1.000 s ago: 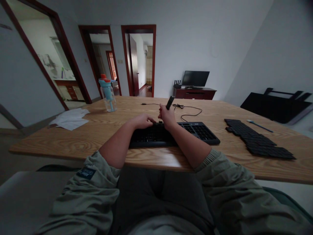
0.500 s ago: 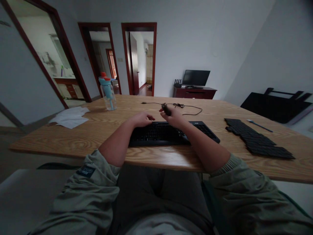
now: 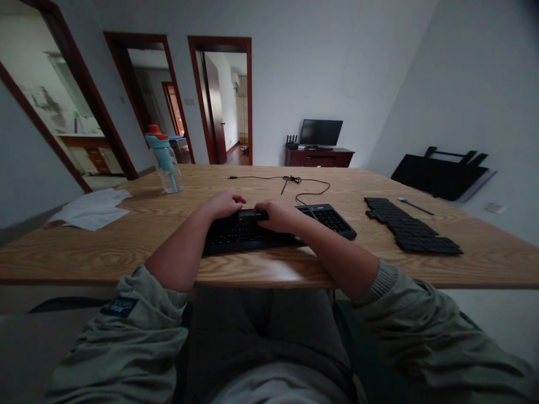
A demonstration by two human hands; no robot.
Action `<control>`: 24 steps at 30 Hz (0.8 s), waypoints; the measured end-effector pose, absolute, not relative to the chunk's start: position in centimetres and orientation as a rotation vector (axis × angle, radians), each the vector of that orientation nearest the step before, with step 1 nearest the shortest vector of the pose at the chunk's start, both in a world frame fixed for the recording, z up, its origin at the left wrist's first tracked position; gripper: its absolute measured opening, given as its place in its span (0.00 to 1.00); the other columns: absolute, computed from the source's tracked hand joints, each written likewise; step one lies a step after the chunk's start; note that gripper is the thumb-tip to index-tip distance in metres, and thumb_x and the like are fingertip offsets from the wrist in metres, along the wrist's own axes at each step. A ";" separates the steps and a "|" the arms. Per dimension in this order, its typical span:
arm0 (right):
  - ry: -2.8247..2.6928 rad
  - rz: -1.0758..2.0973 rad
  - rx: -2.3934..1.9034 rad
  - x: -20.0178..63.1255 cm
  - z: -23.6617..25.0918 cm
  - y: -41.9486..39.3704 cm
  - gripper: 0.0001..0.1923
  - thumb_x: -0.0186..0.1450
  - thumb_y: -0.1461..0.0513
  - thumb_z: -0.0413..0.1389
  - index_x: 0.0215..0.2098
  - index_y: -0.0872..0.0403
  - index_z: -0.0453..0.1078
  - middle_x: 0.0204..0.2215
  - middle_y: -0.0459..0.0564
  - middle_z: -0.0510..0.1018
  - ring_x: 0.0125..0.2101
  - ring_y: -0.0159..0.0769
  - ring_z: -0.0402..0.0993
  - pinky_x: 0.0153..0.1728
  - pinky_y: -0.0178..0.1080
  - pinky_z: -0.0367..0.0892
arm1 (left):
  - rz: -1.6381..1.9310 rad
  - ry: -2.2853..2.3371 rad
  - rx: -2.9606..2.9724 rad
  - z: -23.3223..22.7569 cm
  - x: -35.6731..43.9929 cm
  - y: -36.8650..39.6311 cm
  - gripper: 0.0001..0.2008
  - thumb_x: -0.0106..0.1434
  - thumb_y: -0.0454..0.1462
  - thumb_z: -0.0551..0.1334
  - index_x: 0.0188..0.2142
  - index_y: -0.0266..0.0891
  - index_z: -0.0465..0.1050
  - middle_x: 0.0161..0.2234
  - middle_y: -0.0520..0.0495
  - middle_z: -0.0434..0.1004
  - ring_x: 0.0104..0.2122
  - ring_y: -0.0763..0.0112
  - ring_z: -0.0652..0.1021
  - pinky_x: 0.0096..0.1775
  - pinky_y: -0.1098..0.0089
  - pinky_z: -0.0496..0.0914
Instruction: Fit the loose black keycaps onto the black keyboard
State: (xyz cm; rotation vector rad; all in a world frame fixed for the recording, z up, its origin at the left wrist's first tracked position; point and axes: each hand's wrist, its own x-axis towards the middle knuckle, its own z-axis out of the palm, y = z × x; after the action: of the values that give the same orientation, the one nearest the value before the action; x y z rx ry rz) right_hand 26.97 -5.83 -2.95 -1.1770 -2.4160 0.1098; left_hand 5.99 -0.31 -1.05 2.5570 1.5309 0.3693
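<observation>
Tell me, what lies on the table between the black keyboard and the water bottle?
In the head view, only bare wooden table lies between the keyboard and the water bottle; the white papers sit farther left.

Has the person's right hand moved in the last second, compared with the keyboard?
Yes. The right hand has come down: it was raised above the keyboard's far edge with a dark tool, and now rests on the keys beside the left hand.

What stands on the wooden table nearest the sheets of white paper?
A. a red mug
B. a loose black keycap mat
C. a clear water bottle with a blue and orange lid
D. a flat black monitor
C: the clear water bottle with a blue and orange lid stands just behind the sheets of white paper at the wooden table's left end.
</observation>
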 end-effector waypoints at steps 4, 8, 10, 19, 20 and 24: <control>-2.423 0.097 -1.198 31.4 -1.7 -7.7 0.09 0.57 0.66 0.60 0.36 0.50 0.79 0.31 0.50 0.80 0.28 0.37 0.71 0.31 0.37 0.60 | 0.373 1.521 2.550 -0.9 6.0 -0.3 0.20 0.62 0.36 0.56 0.50 0.38 0.79 0.49 0.45 0.82 0.46 0.67 0.80 0.47 0.73 0.70; -2.289 0.125 -1.532 39.6 -0.7 -8.6 0.03 0.58 0.61 0.62 0.31 0.50 0.78 0.22 0.47 0.77 0.21 0.34 0.68 0.25 0.36 0.56 | 0.395 1.515 2.534 -1.0 6.1 -0.2 0.19 0.62 0.37 0.57 0.50 0.39 0.79 0.49 0.46 0.82 0.46 0.66 0.79 0.47 0.73 0.70; -2.218 0.146 -1.729 44.0 -0.4 -8.9 0.06 0.59 0.57 0.61 0.30 0.51 0.77 0.20 0.47 0.76 0.20 0.34 0.67 0.24 0.37 0.57 | 0.389 1.513 2.522 -1.1 6.1 -0.2 0.19 0.62 0.38 0.57 0.50 0.40 0.79 0.48 0.46 0.82 0.45 0.66 0.79 0.48 0.72 0.70; -2.172 0.180 -2.033 53.1 -2.7 -11.9 0.18 0.60 0.49 0.61 0.41 0.52 0.78 0.33 0.52 0.80 0.29 0.42 0.74 0.29 0.40 0.64 | 0.358 1.496 2.495 -1.4 5.8 0.3 0.21 0.60 0.43 0.58 0.50 0.41 0.80 0.48 0.45 0.82 0.45 0.61 0.80 0.49 0.68 0.71; -2.160 0.196 -2.042 53.1 -2.8 -12.1 0.18 0.61 0.49 0.60 0.41 0.52 0.79 0.34 0.53 0.80 0.30 0.42 0.74 0.29 0.40 0.64 | 0.358 1.500 2.491 -1.4 5.8 0.3 0.22 0.60 0.43 0.58 0.50 0.41 0.80 0.48 0.45 0.82 0.45 0.61 0.80 0.49 0.68 0.71; -2.134 0.244 -2.052 52.9 -2.4 -12.9 0.20 0.61 0.48 0.60 0.43 0.53 0.79 0.35 0.53 0.81 0.32 0.43 0.75 0.31 0.40 0.65 | 0.353 1.513 2.477 -1.5 5.7 0.4 0.22 0.59 0.45 0.58 0.49 0.42 0.80 0.47 0.47 0.83 0.45 0.61 0.80 0.49 0.69 0.71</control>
State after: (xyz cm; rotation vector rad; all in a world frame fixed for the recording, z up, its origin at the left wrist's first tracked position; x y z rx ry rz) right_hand 52.94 -12.88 -2.37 -2.0523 -2.1341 0.2445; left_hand 5.75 0.44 -1.51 2.4774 1.5129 0.3531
